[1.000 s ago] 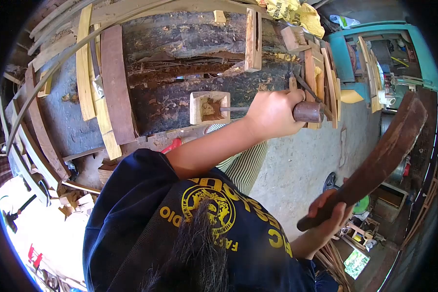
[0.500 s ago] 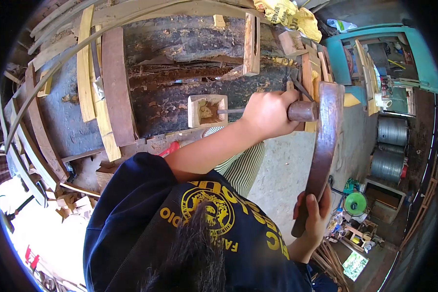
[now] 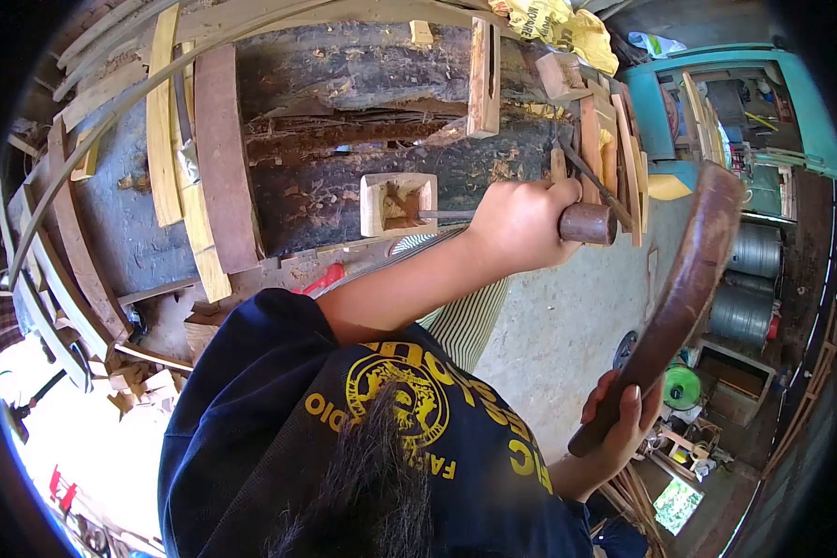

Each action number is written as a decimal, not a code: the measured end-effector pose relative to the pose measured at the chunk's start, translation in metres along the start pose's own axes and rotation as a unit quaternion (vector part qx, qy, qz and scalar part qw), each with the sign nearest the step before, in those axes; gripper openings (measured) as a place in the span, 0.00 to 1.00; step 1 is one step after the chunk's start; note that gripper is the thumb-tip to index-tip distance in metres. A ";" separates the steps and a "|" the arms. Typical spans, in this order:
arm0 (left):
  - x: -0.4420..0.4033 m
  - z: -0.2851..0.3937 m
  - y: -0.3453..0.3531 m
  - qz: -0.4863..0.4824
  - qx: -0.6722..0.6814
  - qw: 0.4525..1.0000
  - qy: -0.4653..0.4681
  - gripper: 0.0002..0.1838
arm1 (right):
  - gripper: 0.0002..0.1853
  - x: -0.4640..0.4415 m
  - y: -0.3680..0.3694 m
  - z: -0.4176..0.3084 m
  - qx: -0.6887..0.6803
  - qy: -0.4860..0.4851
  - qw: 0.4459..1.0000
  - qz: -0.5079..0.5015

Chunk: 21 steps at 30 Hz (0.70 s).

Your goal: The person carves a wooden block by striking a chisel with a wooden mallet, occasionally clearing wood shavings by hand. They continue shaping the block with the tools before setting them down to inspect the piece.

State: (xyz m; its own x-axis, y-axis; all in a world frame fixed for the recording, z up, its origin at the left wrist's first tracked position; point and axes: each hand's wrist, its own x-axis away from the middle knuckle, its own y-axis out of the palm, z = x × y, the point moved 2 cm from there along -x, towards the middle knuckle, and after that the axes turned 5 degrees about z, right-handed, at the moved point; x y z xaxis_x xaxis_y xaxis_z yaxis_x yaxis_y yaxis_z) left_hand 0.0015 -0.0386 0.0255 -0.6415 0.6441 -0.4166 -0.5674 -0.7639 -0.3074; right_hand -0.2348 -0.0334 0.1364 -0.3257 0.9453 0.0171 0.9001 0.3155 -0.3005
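A small pale wooden block [image 3: 373, 206] with a squared hollow cut in it lies at the near edge of the dark workbench [image 3: 335, 70]. My left hand [image 3: 523, 225] is wrapped round the handle of a chisel [image 3: 446, 215], whose round wooden butt points right. The chisel's metal shank reaches into the block's hollow; its tip is hard to make out. At the right, my right hand [image 3: 628, 414] grips the lower end of a curved brown wooden mallet [image 3: 684, 288]. The mallet is raised, apart from the chisel butt.
Boards and strips, including a brown plank [image 3: 223, 158], lie across the bench's left part. An upright slotted wood piece [image 3: 483, 79] stands behind the block. More offcuts and tools crowd the bench's right end. Metal drums [image 3: 751, 251] and a green fan [image 3: 682, 386] are farther right.
The mallet has swung right, away from the chisel butt, and my right hand has shifted right with it. My left hand and the chisel stay nearly in place at the block.
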 end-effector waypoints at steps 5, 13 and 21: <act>0.000 0.000 0.001 -0.001 0.011 1.000 -0.004 0.18 | 0.27 0.001 0.011 0.003 -0.036 -0.021 0.999 0.002; 0.000 -0.004 0.004 -0.018 0.004 1.000 -0.012 0.20 | 0.21 0.000 0.012 0.006 -0.011 0.003 0.998 -0.069; -0.004 0.001 -0.009 0.016 0.009 1.000 -0.013 0.19 | 0.25 -0.005 0.012 0.008 0.037 0.056 0.994 -0.085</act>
State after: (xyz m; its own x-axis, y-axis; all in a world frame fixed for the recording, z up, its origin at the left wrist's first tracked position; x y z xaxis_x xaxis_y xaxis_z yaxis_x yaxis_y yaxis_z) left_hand 0.0084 -0.0348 0.0313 -0.6732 0.6201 -0.4029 -0.5553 -0.7837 -0.2783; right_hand -0.2246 -0.0345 0.1253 -0.4329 0.8835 0.1791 0.8100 0.4684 -0.3528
